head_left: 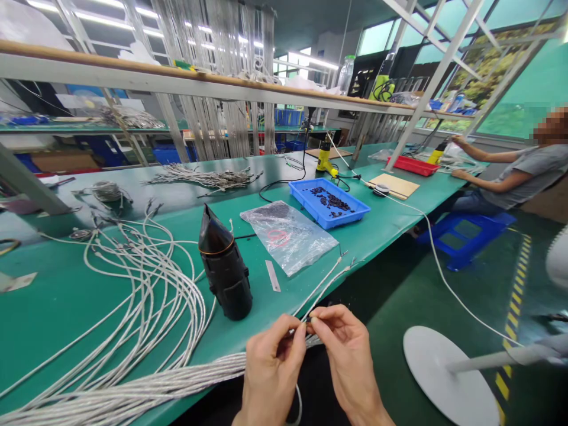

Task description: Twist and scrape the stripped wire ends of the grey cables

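My left hand point(275, 361) and my right hand point(348, 355) meet at the table's front edge, fingertips nearly touching. Both pinch a small black piece point(307, 319) between thumb and forefinger, beside pale braided cables. Two cable ends point(326, 283) stretch away from my fingers over the table edge. A thick bundle of white braided cables point(177, 384) runs left from behind my left hand. Left of my hands, a black cylindrical tool point(228, 278) stands upright. A blue tray point(331, 207) holds many small black pieces, and a clear plastic bag point(288, 236) lies before it.
Looped cables point(155, 284) cover the table's left part. Farther back are a yellow tool point(326, 161), a wooden board point(394, 186) and a red tray point(413, 165). A seated person point(523, 171) works at the right. A white round base point(444, 378) stands on the floor.
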The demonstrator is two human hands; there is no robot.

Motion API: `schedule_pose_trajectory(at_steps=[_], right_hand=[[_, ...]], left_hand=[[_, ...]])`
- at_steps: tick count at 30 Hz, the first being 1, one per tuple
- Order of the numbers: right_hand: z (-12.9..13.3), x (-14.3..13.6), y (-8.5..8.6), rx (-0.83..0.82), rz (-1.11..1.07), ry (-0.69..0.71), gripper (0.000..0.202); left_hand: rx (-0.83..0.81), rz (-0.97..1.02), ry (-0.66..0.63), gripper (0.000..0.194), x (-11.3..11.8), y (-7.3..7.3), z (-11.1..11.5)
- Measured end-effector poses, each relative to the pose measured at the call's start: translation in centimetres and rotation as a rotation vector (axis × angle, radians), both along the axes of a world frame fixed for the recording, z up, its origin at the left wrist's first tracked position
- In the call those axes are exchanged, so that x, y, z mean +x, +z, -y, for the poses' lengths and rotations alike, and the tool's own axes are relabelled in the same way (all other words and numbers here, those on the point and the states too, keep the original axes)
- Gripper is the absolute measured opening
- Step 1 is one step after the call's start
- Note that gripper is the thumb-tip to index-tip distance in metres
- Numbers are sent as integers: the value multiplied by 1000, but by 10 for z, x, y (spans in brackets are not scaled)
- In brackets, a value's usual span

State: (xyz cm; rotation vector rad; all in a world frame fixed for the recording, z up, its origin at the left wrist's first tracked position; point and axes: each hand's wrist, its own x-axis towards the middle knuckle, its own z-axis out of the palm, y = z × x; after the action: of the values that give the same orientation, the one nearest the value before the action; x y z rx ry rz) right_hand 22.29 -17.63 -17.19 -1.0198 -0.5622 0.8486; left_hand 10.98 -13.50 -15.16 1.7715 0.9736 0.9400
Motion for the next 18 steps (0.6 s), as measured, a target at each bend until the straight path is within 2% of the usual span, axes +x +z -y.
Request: schedule_pose_trajectory(at_steps=[6,12,18], right_hand=[[1,-4,-1,-1,-13,-14,12],[2,-1,-2,-14,48,29,10],[2,10,1,-11,157,96,8]], left_hand=[[15,-13,7,24,0,-3,-1],[-43,10,-19,25,-1,-1,-2],[-168,55,-134,29,-3,2,-4]])
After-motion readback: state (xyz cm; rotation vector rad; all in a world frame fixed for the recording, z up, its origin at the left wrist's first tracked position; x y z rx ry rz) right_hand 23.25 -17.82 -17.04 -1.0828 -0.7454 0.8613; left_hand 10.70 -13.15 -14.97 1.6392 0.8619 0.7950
